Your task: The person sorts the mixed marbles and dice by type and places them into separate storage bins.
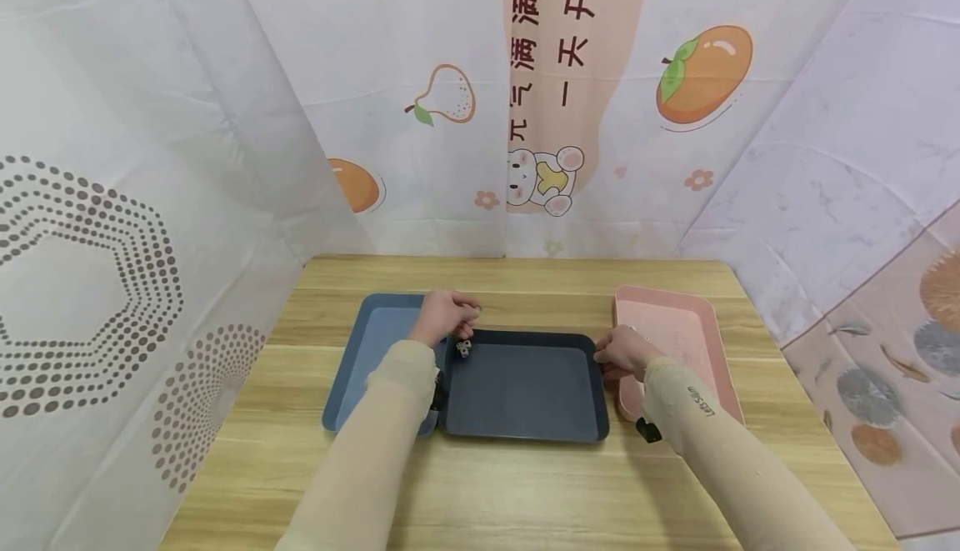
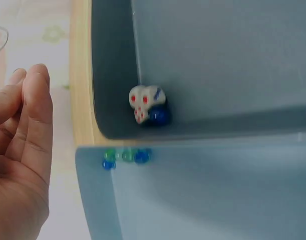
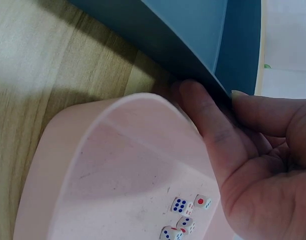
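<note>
My right hand (image 1: 626, 351) grips the right rim of the dark tray (image 1: 525, 393), thumb at the rim and a finger against its outer side in the right wrist view. My left hand (image 1: 444, 316) hovers by that tray's far left corner. In the left wrist view its thumb and fingertips come close together, with nothing visible between them. White dice (image 2: 146, 97) and a dark blue marble (image 2: 159, 116) lie clustered in the dark tray's far left corner. Several green and blue marbles (image 2: 127, 155) sit along the end of the blue tray (image 1: 347, 376).
A pink tray (image 1: 701, 305) stands on the right, with several white dice (image 3: 179, 206) inside. The blue tray lies against the dark one on the left. Wooden tabletop (image 1: 525, 493) surrounds the trays, and patterned cloth (image 1: 420, 17) hangs behind and at both sides.
</note>
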Motion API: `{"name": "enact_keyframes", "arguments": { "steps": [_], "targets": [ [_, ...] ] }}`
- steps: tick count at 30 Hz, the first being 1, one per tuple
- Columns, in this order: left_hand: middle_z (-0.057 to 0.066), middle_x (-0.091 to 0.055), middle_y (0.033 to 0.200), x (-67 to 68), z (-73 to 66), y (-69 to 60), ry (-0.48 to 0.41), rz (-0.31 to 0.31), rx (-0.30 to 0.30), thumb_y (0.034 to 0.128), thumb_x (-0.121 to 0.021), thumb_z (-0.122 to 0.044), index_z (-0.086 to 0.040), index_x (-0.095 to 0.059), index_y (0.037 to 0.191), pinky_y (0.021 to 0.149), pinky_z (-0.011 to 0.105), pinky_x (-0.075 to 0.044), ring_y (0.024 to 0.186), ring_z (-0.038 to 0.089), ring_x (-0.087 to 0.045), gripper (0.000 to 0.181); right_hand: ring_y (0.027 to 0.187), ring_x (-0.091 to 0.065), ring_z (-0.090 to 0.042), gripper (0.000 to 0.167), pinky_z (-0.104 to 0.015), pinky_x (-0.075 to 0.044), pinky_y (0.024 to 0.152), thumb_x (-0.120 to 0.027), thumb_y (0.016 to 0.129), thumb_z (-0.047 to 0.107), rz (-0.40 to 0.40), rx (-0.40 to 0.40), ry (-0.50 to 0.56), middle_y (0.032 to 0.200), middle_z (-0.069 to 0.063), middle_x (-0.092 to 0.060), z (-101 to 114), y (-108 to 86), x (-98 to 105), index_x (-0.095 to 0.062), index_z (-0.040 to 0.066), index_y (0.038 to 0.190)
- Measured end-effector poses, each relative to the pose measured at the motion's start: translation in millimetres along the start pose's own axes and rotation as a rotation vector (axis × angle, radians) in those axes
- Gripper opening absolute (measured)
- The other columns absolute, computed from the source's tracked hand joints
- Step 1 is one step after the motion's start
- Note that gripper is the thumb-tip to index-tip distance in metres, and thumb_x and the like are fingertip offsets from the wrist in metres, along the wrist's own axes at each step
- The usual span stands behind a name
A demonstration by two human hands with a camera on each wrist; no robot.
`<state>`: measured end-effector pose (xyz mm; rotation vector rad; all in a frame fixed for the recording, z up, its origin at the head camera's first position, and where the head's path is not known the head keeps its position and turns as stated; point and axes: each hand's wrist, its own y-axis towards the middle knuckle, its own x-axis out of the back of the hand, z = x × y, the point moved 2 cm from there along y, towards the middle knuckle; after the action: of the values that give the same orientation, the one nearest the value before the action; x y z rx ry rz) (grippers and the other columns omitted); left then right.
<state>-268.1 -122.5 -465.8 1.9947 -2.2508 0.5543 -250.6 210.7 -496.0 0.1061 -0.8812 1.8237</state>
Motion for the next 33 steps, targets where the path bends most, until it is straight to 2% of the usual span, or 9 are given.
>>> {"name": "enact_keyframes", "arguments": {
  "steps": [4,8,11,16,18,26,33],
  "targets": [
    [0.027,-0.071,0.099,11.8,6.3,1.7,-0.028,-0.017,0.006,0.0975,-0.068,-0.003,0.003,-0.071,0.122,0.076,0.054,-0.063,0.061,0.018,-0.067,0.026,0.088,-0.07,-0.027,0.028,-0.041,-0.065,0.078,-0.056,0.097,-0.008,0.002,0.01,-0.003,0.11,-0.027,-0.068,0,-1.1,0,-0.062,-0.017,0.123],
    [0.03,-0.071,0.101,22.7,13.8,4.8,-0.038,-0.039,0.02,0.0972,-0.069,-0.003,0.007,-0.069,0.125,0.062,0.037,-0.064,0.061,0.017,-0.067,0.029,0.088,-0.07,-0.027,0.029,-0.042,-0.065,0.078,-0.056,0.097,-0.009,0.008,0.015,0.002,0.11,-0.027,-0.067,-1,-1.2,1,-0.061,-0.018,0.124],
    [0.031,-0.07,0.101,30.8,19.7,7.1,-0.048,-0.058,0.037,0.0969,-0.069,-0.002,0.008,-0.069,0.123,0.058,0.032,-0.062,0.06,0.017,-0.067,0.027,0.088,-0.07,-0.027,0.029,-0.041,-0.065,0.078,-0.055,0.097,-0.009,0.009,0.014,0.007,0.11,-0.027,-0.067,-1,-0.8,0,-0.061,-0.018,0.124],
    [0.031,-0.07,0.097,44.7,30.8,6.9,-0.049,-0.094,0.055,0.0965,-0.069,-0.001,0.008,-0.07,0.119,0.074,0.052,-0.064,0.059,0.016,-0.067,0.024,0.087,-0.069,-0.026,0.027,-0.041,-0.065,0.078,-0.055,0.097,-0.009,0.003,0.011,0.007,0.107,-0.025,-0.068,-1,-0.1,0,-0.062,-0.017,0.122],
    [0.033,-0.07,0.097,49.7,36.3,6.4,-0.047,-0.11,0.06,0.096,-0.069,-0.001,0.008,-0.071,0.118,0.078,0.056,-0.063,0.058,0.016,-0.067,0.024,0.086,-0.069,-0.026,0.027,-0.041,-0.065,0.078,-0.055,0.097,-0.009,0.001,0.01,0.009,0.106,-0.024,-0.068,-2,0.6,0,-0.062,-0.017,0.122],
    [0.031,-0.071,0.094,60.8,59.1,5.6,-0.049,-0.157,0.082,0.0958,-0.069,0.001,0.011,-0.07,0.118,0.063,0.042,-0.065,0.057,0.016,-0.068,0.024,0.086,-0.069,-0.025,0.026,-0.041,-0.065,0.077,-0.055,0.097,-0.009,0.003,0.011,0.008,0.108,-0.025,-0.068,-1,-0.2,0,-0.063,-0.017,0.121],
    [0.028,-0.072,0.089,62.9,69.4,4.9,-0.056,-0.17,0.109,0.096,-0.069,0.001,0.01,-0.071,0.117,0.056,0.034,-0.063,0.056,0.017,-0.069,0.023,0.087,-0.069,-0.026,0.025,-0.041,-0.065,0.078,-0.055,0.097,-0.009,0.016,0.011,0.017,0.107,-0.024,-0.067,0,-0.9,0,-0.064,-0.017,0.12]
  ]
}}
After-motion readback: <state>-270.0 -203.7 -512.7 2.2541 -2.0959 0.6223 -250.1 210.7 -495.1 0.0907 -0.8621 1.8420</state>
